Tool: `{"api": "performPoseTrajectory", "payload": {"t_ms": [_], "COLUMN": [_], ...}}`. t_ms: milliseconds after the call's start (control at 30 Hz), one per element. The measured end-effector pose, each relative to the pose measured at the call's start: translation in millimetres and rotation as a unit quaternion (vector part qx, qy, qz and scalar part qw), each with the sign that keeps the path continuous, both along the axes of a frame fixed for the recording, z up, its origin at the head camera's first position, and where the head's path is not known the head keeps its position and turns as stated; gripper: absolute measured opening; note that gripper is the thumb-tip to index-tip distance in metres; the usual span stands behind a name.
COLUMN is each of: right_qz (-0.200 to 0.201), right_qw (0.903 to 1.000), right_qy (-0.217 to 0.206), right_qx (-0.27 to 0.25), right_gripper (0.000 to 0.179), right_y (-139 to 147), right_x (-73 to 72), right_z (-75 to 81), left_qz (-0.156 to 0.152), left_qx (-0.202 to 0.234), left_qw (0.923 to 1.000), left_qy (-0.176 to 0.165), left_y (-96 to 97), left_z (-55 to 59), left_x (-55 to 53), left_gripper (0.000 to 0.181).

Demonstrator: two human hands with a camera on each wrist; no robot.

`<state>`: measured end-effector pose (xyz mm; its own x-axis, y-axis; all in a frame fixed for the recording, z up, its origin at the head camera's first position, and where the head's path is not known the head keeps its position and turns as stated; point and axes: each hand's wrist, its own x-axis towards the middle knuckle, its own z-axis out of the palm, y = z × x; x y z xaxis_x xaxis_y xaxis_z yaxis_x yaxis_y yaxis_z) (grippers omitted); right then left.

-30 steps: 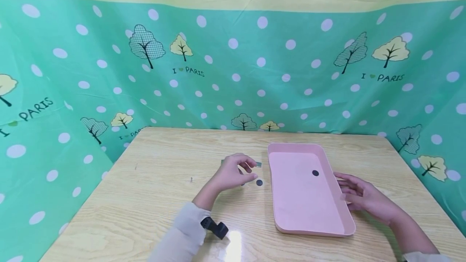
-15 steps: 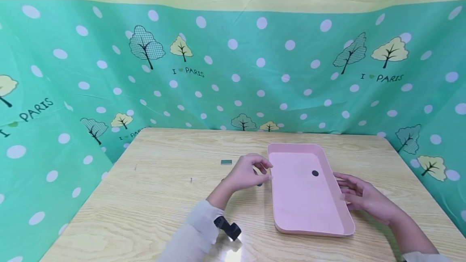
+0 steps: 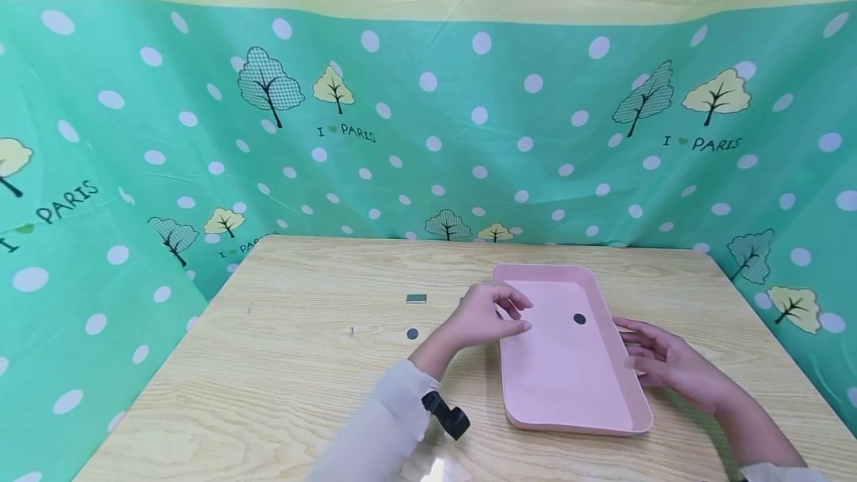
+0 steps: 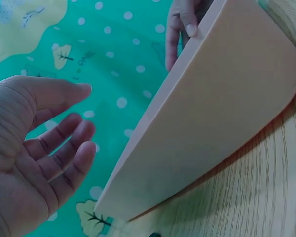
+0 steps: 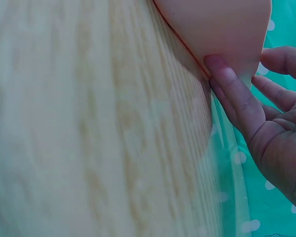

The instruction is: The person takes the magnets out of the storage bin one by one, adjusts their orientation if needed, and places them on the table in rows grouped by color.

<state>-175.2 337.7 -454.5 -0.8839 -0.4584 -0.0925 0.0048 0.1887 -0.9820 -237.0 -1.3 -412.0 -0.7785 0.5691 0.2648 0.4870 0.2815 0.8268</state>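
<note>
A pink tray (image 3: 562, 385) lies on the table, with a small black disc (image 3: 579, 319) inside near its right wall. My left hand (image 3: 487, 315) hovers over the tray's left wall. Its fingers are loosely bent, thumb and fingertips apart, with nothing visible between them. In the left wrist view that hand (image 4: 44, 153) is beside the tray's outer wall (image 4: 202, 118). My right hand (image 3: 679, 370) grips the tray's right wall, thumb over the rim. The right wrist view shows the right hand's fingers (image 5: 237, 94) against the outer wall (image 5: 227, 29).
Left of the tray lie a dark disc (image 3: 412, 333) and a grey-green rectangle (image 3: 416, 298). A tiny dark mark or bit (image 3: 351, 331) is farther left. My left forearm, with a black wrist device (image 3: 446, 415), hides part of the table. A dotted green curtain (image 3: 402, 132) hangs behind.
My left hand has moved right, from above the table pieces to over the tray's left side. A disc and a rectangle at left have come into view. The right hand and tray stay put.
</note>
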Motion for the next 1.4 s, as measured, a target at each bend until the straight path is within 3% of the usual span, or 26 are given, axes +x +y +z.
{"api": "performPoseTrajectory", "payload": {"t_ms": [333,767,1067,1400], "right_qz": [0.005,0.001,0.012,0.016], "right_qw": [1.0000,1.0000,0.9997,0.9995], "right_qy": [0.006,0.005,0.005,0.006], "right_qx": [-0.006,0.007,-0.019,-0.026], "right_gripper": [0.059,0.062,0.056,0.054], "right_y": [0.8,0.2,1.6,0.6], "right_x": [-1.0,-0.9,-0.5,0.9], "right_z": [-2.5,-1.8,-2.2,-1.3], "left_qz": [-0.016,-0.063,-0.056,-0.013], "left_qx": [0.004,-0.054,-0.081,-0.088], "left_qw": [0.9997,0.9963,0.9945,0.9929], "left_qy": [-0.016,-0.026,-0.036,-0.079], "left_y": [25.9,62.4,84.0,96.9], "left_z": [-0.6,-2.8,-9.7,-26.1], "left_x": [-5.7,-18.6,-29.1,-39.8], "left_gripper": [0.022,0.026,0.023,0.023]}}
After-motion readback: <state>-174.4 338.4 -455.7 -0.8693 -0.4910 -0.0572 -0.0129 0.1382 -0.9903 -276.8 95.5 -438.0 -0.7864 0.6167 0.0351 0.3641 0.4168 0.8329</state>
